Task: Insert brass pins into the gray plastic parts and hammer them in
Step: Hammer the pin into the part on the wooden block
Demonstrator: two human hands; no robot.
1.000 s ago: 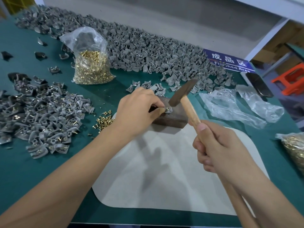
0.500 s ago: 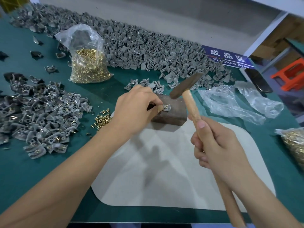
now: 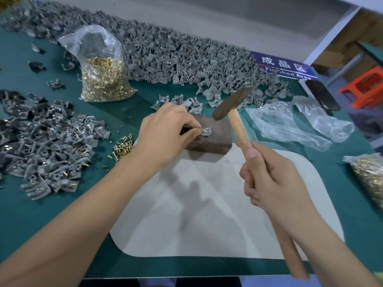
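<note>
Left hand was down on the block, thumb and fingertips pinching a gray part flat on its top, a brass pin glinting in it. Right hand was wrapped round the hammer handle, fingers curled tight, thumb up along the wood. The hammer head hung in the air above the block's far right edge, clear of the part. The block sat at the far edge of a pale mat on the green table. Loose pins lay just left of the mat, beside a heap of parts. A bag of pins stood farther back, a long ridge of gray parts behind it.
</note>
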